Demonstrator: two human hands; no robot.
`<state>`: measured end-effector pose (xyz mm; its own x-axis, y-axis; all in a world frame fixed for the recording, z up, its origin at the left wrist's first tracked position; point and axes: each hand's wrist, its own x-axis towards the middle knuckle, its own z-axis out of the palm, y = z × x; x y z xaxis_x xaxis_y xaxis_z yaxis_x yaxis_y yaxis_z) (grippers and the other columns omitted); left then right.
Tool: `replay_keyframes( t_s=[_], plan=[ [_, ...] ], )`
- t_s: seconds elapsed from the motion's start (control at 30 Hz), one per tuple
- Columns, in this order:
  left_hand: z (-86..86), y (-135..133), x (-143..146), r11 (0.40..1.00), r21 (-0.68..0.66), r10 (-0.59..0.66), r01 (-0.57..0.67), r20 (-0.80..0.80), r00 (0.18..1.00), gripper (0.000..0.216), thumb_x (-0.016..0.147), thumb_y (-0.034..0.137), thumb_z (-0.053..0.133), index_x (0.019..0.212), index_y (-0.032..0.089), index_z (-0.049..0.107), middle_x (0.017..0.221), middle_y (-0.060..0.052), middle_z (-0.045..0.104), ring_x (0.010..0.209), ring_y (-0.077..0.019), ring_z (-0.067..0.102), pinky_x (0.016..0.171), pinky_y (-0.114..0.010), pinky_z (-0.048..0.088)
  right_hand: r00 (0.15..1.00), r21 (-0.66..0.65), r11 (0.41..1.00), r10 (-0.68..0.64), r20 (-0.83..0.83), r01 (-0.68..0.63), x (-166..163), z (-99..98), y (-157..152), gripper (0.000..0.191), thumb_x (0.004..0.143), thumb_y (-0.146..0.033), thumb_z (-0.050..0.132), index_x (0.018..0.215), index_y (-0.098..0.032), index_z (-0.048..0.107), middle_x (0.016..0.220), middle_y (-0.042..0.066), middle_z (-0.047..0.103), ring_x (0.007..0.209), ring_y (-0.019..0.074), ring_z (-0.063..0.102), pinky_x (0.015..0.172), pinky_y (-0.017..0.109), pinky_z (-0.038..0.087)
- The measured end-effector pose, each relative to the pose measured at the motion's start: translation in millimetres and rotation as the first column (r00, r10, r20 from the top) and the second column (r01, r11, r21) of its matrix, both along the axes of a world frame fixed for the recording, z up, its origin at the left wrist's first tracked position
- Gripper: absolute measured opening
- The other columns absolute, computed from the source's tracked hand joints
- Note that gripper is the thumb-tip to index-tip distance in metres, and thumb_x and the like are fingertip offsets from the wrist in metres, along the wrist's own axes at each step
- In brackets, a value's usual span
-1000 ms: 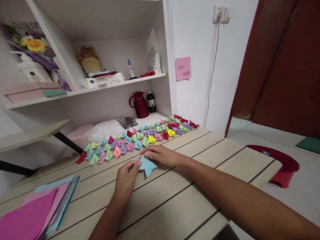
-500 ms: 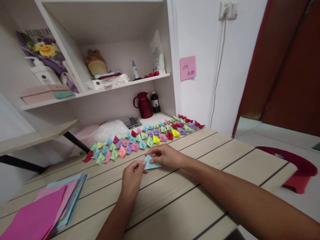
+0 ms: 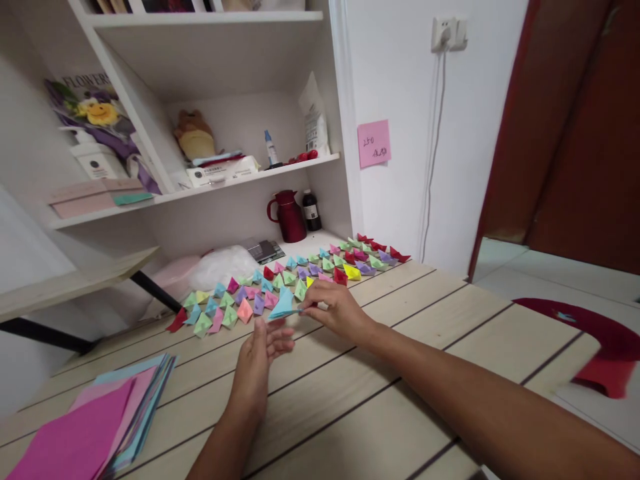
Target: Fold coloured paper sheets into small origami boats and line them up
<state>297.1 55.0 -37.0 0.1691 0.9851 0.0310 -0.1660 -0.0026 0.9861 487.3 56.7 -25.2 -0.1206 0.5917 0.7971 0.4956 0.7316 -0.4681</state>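
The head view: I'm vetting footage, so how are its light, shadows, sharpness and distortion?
Head view: light is diffuse, without harsh glare on the tabletop; head view: soft shadow beside the right forearm; head view: the blue paper has a clear outline, creases less so, and small print on the dark bottle is illegible; head view: the cabinet divider and door frame lean outward.

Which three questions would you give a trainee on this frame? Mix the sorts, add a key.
1. Which hand pinches the blue folded paper? A) left B) right C) neither
2. True or false: the paper pieces lined up on the table are all one colour.
3. Fill in: the pink note is stuck to the ____.

Key:
1. B, the right hand.
2. False; they come in several colours.
3. wall
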Motion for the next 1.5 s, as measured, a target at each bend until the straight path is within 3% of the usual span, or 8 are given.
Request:
replay_keyframes(
  t_s=[0.13,0.37,0.63,0.87,1.13,1.27,1.37,1.5],
  plan=[
    [0.9,-6.0,1.4,0.975,-0.059,-0.209,0.216,0.111,0.972,0.061,0.082,0.066,0.048,0.099,0.009,0.065,0.091,-0.018,0.074,0.074,-0.0214,0.068,0.078,-0.036,0.050,0.957,0.239,0.967,-0.145,0.251,0.084,-1.3,-1.8,0.0,0.014,0.087,-0.020,0.061,0.075,-0.021,0.069,0.080,0.003,0.064,0.074,0.0146,0.053,0.070,0.029,0.036],
    [1.6,-5.3,2.2,0.949,-0.176,-0.207,0.260,0.273,0.939,0.074,0.082,0.074,0.033,0.094,0.010,0.067,0.089,-0.020,0.073,0.072,-0.0232,0.068,0.075,-0.038,0.051,0.867,0.321,0.945,-0.206,0.453,0.057,-5.2,-4.0,1.9,0.016,0.086,-0.017,0.059,0.073,-0.023,0.068,0.088,0.002,0.066,0.079,0.0157,0.051,0.069,0.030,0.030],
    [2.2,-9.0,3.6,0.972,-0.194,-0.080,0.135,0.266,0.961,0.024,0.072,0.030,0.076,0.086,0.013,0.067,0.076,-0.005,0.069,0.068,-0.0140,0.065,0.071,-0.027,0.052,0.831,0.334,0.943,-0.185,0.524,-0.001,-8.7,-4.8,1.5,0.020,0.092,-0.022,0.052,0.079,-0.023,0.068,0.099,0.003,0.066,0.086,0.0174,0.053,0.075,0.032,0.033],
    [-4.7,-2.5,2.9,0.982,0.042,0.186,-0.184,-0.050,0.981,0.036,0.068,0.035,0.076,0.093,0.011,0.067,0.062,0.000,0.065,0.056,-0.0106,0.058,0.062,-0.023,0.048,0.998,-0.098,0.995,0.013,-0.058,-0.019,-5.8,-1.8,1.7,0.032,0.088,-0.018,0.054,0.118,-0.025,0.059,0.117,0.008,0.054,0.094,0.0179,0.057,0.084,0.034,0.046],
    [-0.9,-2.9,2.9,0.942,0.218,0.300,-0.256,-0.197,0.934,0.029,0.069,0.036,0.071,0.088,0.015,0.070,0.064,-0.002,0.068,0.063,-0.0173,0.063,0.064,-0.027,0.047,0.850,-0.509,0.741,0.155,-0.504,-0.437,-10.4,-12.7,7.6,0.066,0.063,-0.022,0.079,0.123,-0.023,0.051,0.098,0.002,0.058,0.082,0.0138,0.058,0.074,0.029,0.049],
    [2.7,-8.2,4.2,0.905,0.379,0.324,-0.194,-0.318,0.891,0.018,0.070,0.035,0.070,0.079,0.019,0.071,0.070,-0.001,0.070,0.070,-0.0194,0.063,0.067,-0.026,0.045,0.825,-0.525,0.662,0.278,-0.491,-0.536,-22.6,-12.4,0.4,0.041,0.061,-0.018,0.078,0.098,-0.017,0.061,0.072,-0.004,0.058,0.067,0.0117,0.056,0.063,0.024,0.046],
    [4.5,-10.7,5.0,0.853,0.499,0.360,-0.154,-0.347,0.866,0.012,0.072,0.032,0.069,0.077,0.021,0.071,0.075,-0.002,0.069,0.076,-0.0202,0.062,0.073,-0.027,0.045,0.871,-0.512,0.727,0.251,-0.422,-0.458,-23.8,-8.3,-3.3,0.023,0.067,-0.023,0.076,0.084,-0.016,0.062,0.070,-0.004,0.057,0.063,0.0107,0.053,0.061,0.024,0.044],
    [5.1,-8.9,3.6,0.729,0.677,0.417,-0.108,-0.314,0.853,0.005,0.074,0.027,0.068,0.073,0.023,0.070,0.087,-0.004,0.067,0.089,-0.0220,0.061,0.086,-0.029,0.043,0.959,-0.366,0.903,0.141,-0.246,-0.226,-18.4,-3.3,-5.3,0.049,0.066,-0.023,0.080,0.111,-0.023,0.060,0.108,0.005,0.059,0.087,0.0163,0.058,0.074,0.029,0.047]
  ],
)
